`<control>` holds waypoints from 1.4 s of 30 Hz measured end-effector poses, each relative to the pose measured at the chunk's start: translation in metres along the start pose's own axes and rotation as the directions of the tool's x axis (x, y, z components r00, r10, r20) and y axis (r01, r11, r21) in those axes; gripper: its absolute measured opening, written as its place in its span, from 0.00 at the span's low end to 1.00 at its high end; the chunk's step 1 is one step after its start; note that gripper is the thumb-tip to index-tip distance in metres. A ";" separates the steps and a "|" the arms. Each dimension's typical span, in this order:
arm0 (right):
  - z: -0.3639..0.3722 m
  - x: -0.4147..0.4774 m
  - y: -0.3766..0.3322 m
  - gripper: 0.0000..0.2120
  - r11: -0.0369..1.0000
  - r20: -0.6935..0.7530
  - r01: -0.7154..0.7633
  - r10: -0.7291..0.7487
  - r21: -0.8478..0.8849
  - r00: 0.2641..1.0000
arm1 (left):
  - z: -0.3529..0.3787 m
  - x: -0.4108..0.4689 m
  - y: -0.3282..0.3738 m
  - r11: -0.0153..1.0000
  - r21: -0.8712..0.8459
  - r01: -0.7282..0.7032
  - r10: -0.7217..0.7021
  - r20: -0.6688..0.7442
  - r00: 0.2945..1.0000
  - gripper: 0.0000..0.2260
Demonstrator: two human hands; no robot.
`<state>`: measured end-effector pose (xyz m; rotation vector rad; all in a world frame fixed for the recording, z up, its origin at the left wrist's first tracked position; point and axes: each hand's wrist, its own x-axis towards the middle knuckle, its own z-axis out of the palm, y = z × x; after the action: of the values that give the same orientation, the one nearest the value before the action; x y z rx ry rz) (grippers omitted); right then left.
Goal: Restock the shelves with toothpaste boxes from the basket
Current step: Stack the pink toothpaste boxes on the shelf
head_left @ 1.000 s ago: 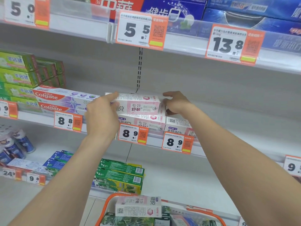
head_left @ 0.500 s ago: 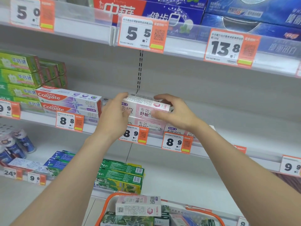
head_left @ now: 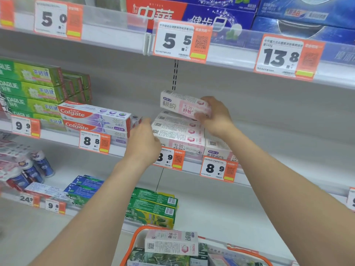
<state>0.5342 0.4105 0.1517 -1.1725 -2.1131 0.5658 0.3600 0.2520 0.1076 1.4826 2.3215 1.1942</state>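
Scanning from nine o'clock of the frame: green Darlie boxes [head_left: 30, 89] stacked at the middle shelf's left end, two Colgate boxes [head_left: 96, 120] piled just beside them at their three o'clock. Left hand [head_left: 143, 143] raised before the narrow gap between Colgate and the pink-and-white stack [head_left: 178, 131], back toward camera, fingers loose and holding nothing; contact with the stack's left end unclear, blurred. Stack sits at the shelf's front lip above an 8.9 price tag [head_left: 177, 159]. Right hand [head_left: 217, 116] pinches the right end of one pink toothpaste box [head_left: 182, 105], tilted, left end high, hovering just over the stack's top. Bare shelf [head_left: 288, 143] runs wide toward three o'clock of the stack; headroom open up to the shelf above. At six o'clock, orange-rimmed basket [head_left: 134, 240], second pink box [head_left: 171, 243] lying on top of its load.
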 end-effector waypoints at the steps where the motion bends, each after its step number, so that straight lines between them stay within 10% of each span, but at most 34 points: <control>1: 0.002 0.006 0.000 0.24 1.000 0.032 -0.009 0.010 -0.016 0.999 | 0.001 0.000 -0.001 0.999 0.031 -0.025 0.024 0.018 1.000 0.18; 22: 0.017 0.031 0.005 0.26 0.962 0.371 -0.184 0.099 0.201 0.923 | 0.004 -0.002 -0.001 0.984 0.131 -0.118 0.108 0.079 0.991 0.15; 36: 0.011 0.017 0.004 0.34 0.983 0.047 -0.152 0.157 -0.105 0.986 | 0.001 -0.011 0.008 0.979 0.160 -0.124 0.117 0.052 0.992 0.16; 42: 0.007 -0.095 -0.007 0.13 0.956 -0.143 0.197 -0.231 -0.216 0.962 | -0.004 -0.044 0.023 0.942 0.174 -0.287 0.286 0.031 0.958 0.02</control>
<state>0.5623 0.3250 0.1201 -1.0380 -2.1523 0.1517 0.3964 0.2185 0.1129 1.9378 2.3184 1.0625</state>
